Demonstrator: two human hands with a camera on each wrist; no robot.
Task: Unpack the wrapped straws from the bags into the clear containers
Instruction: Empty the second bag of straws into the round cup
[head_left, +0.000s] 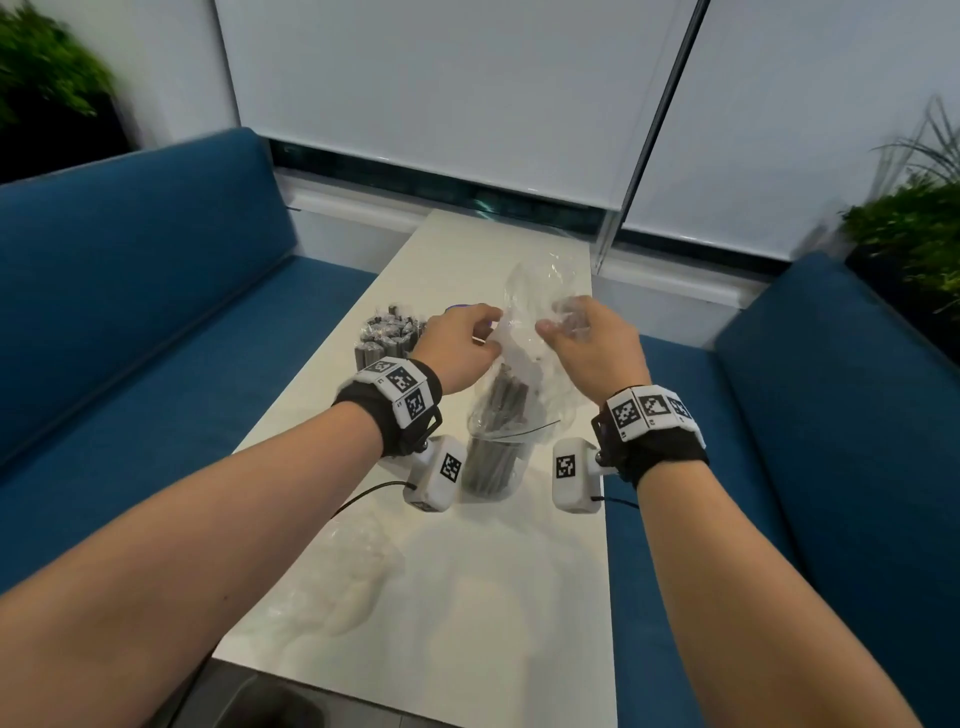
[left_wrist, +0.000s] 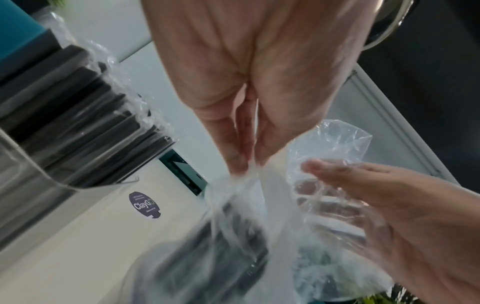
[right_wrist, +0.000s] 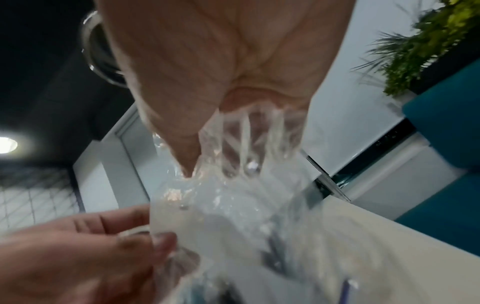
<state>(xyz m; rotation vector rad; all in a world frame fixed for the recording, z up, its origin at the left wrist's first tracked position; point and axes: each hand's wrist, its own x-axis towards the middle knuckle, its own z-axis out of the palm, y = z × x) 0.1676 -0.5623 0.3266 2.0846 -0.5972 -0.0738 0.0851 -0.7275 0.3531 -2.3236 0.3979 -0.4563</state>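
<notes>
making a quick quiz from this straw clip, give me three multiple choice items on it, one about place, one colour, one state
1. Where is the near container?
A. on the sofa
B. on the table, under the bag
C. on the floor

2. What colour is the sofa?
A. red
B. grey
C. blue

3. How is the bag held?
A. by both hands
B. by the left hand alone
C. it lies flat on the table, untouched

Answers:
1 B, it stands on the white table with the bag's lower end at its mouth.
2 C, blue cushions flank the table.
3 A, the left hand and the right hand each pinch the bag's upper part, with straws at its lower end.
</notes>
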